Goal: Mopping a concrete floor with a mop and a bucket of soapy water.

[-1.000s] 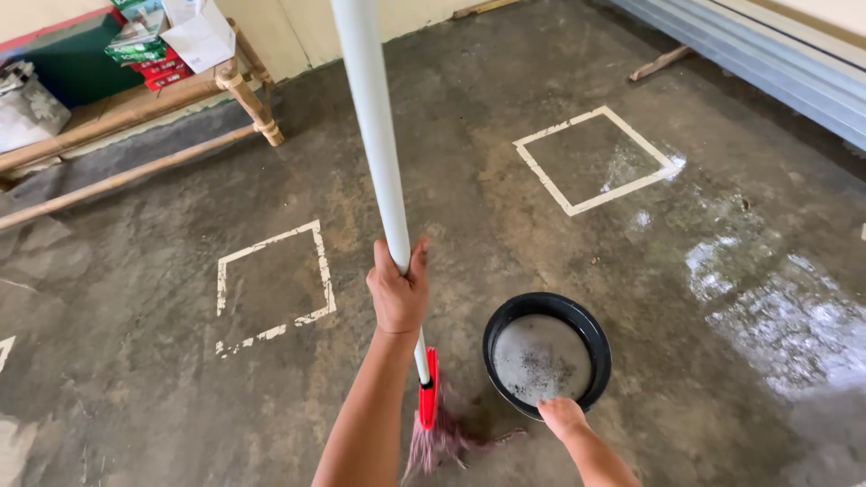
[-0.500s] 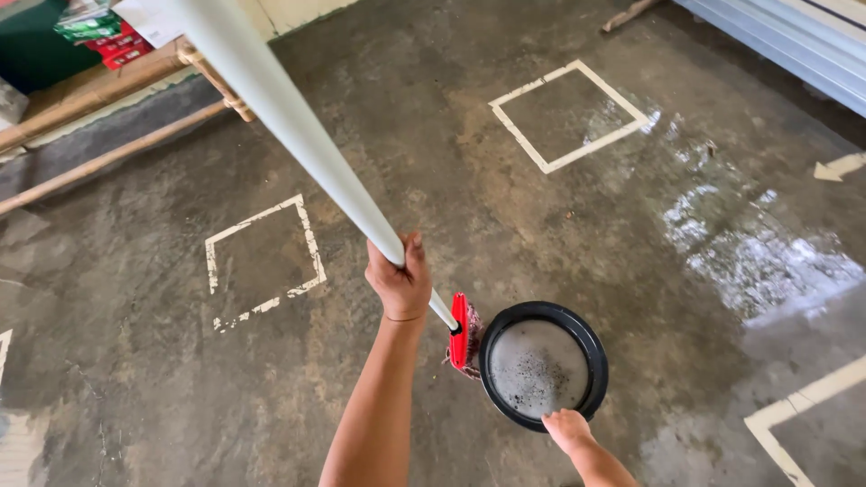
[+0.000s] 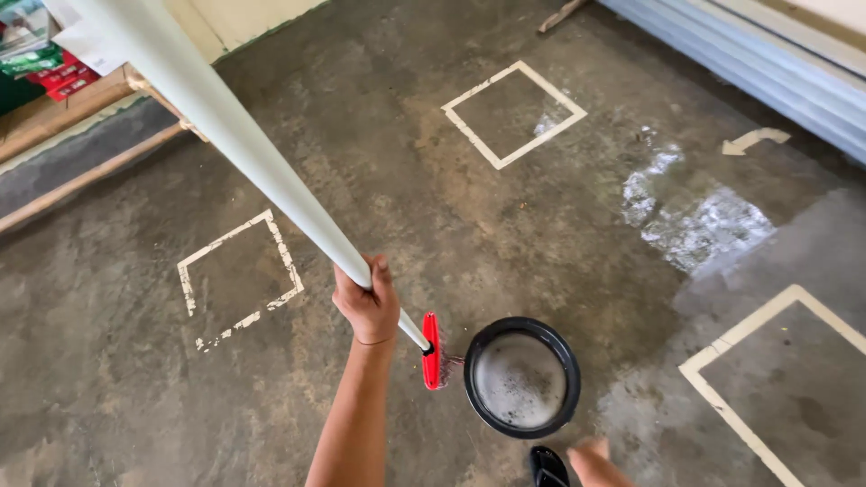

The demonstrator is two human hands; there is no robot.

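Gripping the long white handle of a broom, the left hand is wrapped fully round the shaft low down, just above the red broom head, fingers and thumb closed tight on it. The handle runs up and away toward the far-left corner of the floor, tilted steeply rather than upright. The red head sits just beside the left rim of a black round basin, bristles touching or nearly touching it; I cannot tell which. The basin stands on the concrete floor near its near edge and holds grey, foamy water. The right hand shows only at the bottom edge, blurred, near a dark sandal; whether it is open or closed cannot be told. Judgement: the handle looks stiff, smooth and light, probably a hollow tube, so a low grip gives control of the head but leaves a long lever above. Bristles look soft and wet, likely to drip. The basin with water would be heavier and would slosh; best taken by the rim, both sides. A wet patch shines toward the right edge, probably slippery.
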